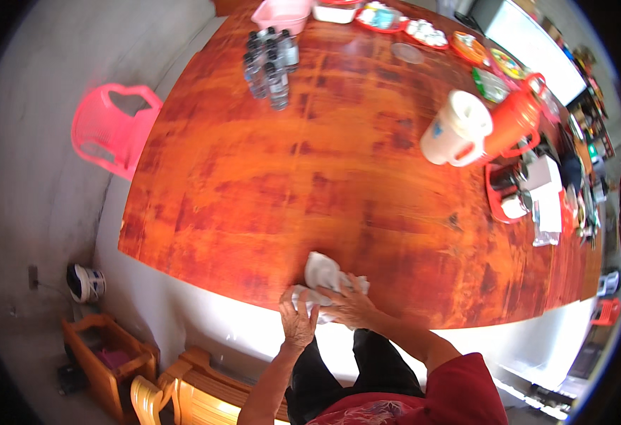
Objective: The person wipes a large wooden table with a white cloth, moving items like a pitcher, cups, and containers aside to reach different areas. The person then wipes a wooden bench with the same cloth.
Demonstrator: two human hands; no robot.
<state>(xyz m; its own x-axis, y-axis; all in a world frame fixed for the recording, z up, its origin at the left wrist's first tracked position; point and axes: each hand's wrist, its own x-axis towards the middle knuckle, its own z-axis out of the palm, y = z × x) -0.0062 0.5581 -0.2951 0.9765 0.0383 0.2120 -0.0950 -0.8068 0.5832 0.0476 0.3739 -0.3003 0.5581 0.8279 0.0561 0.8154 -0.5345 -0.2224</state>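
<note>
The brown wooden table (pixel 254 191) occupies the centre of the view. A pink plastic chair (pixel 130 134) stands beside its left edge. On the table's right side, a red thermos (pixel 516 117) stands just beside a white pitcher (pixel 443 136). Clear bottles (pixel 278 81) form a group at the far left. At the near edge, the right hand (pixel 347 306) and left hand (pixel 298 322) rest, fingers extended, on a pale cloth (pixel 320 268); blur leaves any grip on it uncertain.

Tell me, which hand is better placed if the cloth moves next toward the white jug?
Probably the right hand: it rests on the white cloth and is nearer the white jug. The left hand also touches the cloth, but sits farther from the jug.
</note>
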